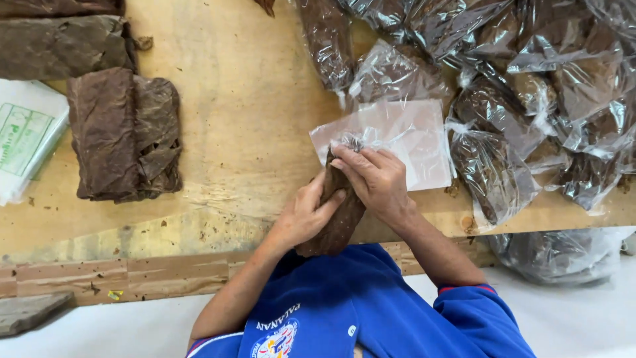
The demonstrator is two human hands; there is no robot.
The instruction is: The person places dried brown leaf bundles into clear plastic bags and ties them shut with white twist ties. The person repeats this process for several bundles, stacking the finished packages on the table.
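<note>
My left hand (306,213) and my right hand (375,179) both grip a folded bundle of brown dried leaves (339,222), held upright over the near edge of the wooden table (245,119). The bundle's top end sits at the mouth of a clear plastic bag (397,136) lying flat on the table, and my right fingers curl over that top end. My blue shirt shows below the hands.
A stack of folded brown leaves (126,136) lies at the left, with more leaves (63,46) behind it. A pack of white bags with green print (23,139) rests at the far left. Several filled clear bags of leaves (503,86) pile up at the right.
</note>
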